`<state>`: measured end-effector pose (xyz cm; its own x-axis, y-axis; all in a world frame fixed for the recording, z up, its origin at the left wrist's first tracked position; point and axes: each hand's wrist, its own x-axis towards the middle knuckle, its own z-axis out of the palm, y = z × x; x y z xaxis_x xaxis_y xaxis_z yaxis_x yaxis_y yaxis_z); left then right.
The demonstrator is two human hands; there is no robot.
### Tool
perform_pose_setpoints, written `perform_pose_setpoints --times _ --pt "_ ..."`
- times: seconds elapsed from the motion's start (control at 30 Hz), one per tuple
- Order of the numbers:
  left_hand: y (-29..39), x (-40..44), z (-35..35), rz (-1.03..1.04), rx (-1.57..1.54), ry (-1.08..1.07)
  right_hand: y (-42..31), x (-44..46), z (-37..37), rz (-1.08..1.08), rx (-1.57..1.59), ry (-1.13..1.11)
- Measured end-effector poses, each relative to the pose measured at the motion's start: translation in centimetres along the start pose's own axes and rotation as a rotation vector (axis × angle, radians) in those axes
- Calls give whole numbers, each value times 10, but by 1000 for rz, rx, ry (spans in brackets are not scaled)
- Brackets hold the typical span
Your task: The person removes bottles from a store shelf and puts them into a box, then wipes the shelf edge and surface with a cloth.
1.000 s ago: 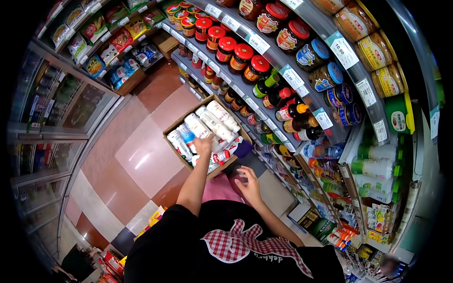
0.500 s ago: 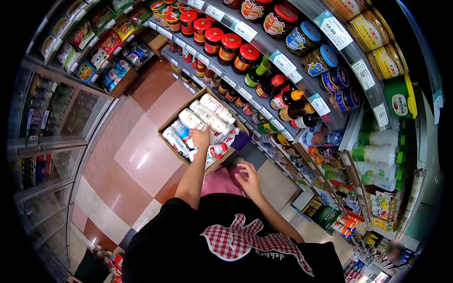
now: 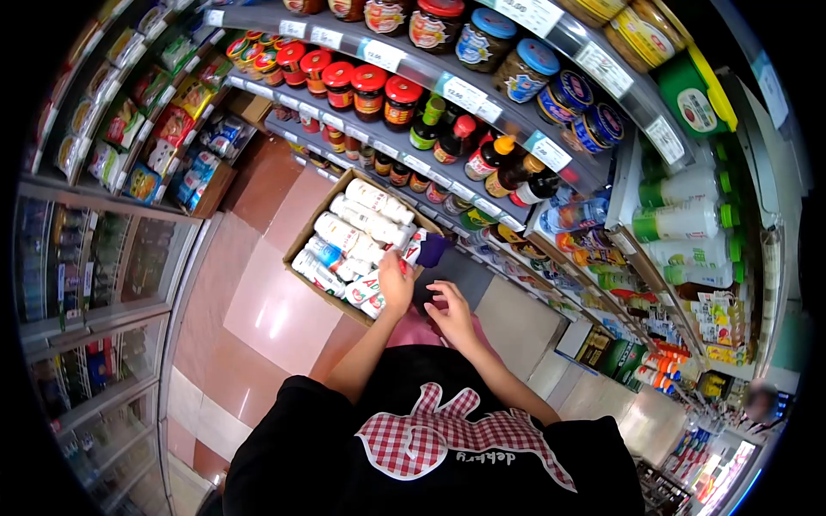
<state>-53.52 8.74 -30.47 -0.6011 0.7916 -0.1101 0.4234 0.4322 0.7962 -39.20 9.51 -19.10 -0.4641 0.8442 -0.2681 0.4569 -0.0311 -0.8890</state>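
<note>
A cardboard box (image 3: 297, 267) in front of me is filled with white plastic drink bottles (image 3: 376, 199) lying on their sides. One of them has a blue label (image 3: 325, 253). My left hand (image 3: 396, 284) is at the near right of the box, its fingers curled round the cap end of a white milk drink bottle (image 3: 368, 294) with red lettering; the cap is hidden. Just beyond the fingers is a white and purple pack (image 3: 425, 248). Beside the box's near corner, my right hand (image 3: 451, 311) hangs with fingers bent and apart, holding nothing.
Shelves with red-lidded jars (image 3: 370, 90), sauce bottles (image 3: 490, 159) and price tags run along the far side. Large bottles (image 3: 680, 221) stand at the right. Glass-door coolers (image 3: 103, 275) line the left, beside tiled floor (image 3: 258, 297). Bagged snacks (image 3: 176, 126) fill the far-left shelves.
My left hand has moved from the middle bottles toward the near right of the box, onto the bottle with red lettering. The right hand stays beside the box. The view has shifted slightly.
</note>
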Motion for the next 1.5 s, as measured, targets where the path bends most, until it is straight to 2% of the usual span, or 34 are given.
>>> perform_pose_setpoints --times 0.1,0.2,0.23,0.27,0.33,0.4,0.5,0.67,0.83,0.93,1.03,1.13,1.17,1.27,1.33,1.4,1.5 --pt "-23 -16 53 -312 -396 -258 7 -9 -4 29 8 52" --pt "-77 -11 127 -427 -315 -242 16 -24 -8 58 7 114" --pt "-74 -8 130 -400 -311 -177 19 -29 -10 73 2 128" --pt "-38 -3 104 -337 -122 -182 22 -35 -13 89 -2 143" --pt "-18 3 97 -159 138 -134 26 -45 -18 129 0 178" --pt "-3 14 93 -137 303 -209 34 -56 -22 158 -18 220" --pt "-7 28 104 -88 498 -292 36 -68 -27 207 7 277" --pt "-18 30 123 93 768 -240 45 -84 -32 251 27 349" --pt "-15 35 110 186 724 -308 59 -93 -35 245 108 388" --pt "-13 36 105 295 682 -303 64 -96 -39 320 163 379" --pt "8 36 89 333 620 -346 69 -99 -44 277 166 402" --pt "40 28 60 332 349 -406 59 -101 -57 260 131 439" --pt "34 27 58 426 186 -378 53 -101 -61 232 163 460" --pt "79 23 25 -139 -304 -822 31 -102 -84 73 17 505" --pt "130 8 -5 -396 -443 -988 3 -104 -104 -95 -77 607" --pt "175 -11 -24 -529 -664 -1056 -10 -108 -124 -222 -130 658" --pt "224 -33 -42 -504 -717 -1178 -20 -126 -155 -295 -83 654"
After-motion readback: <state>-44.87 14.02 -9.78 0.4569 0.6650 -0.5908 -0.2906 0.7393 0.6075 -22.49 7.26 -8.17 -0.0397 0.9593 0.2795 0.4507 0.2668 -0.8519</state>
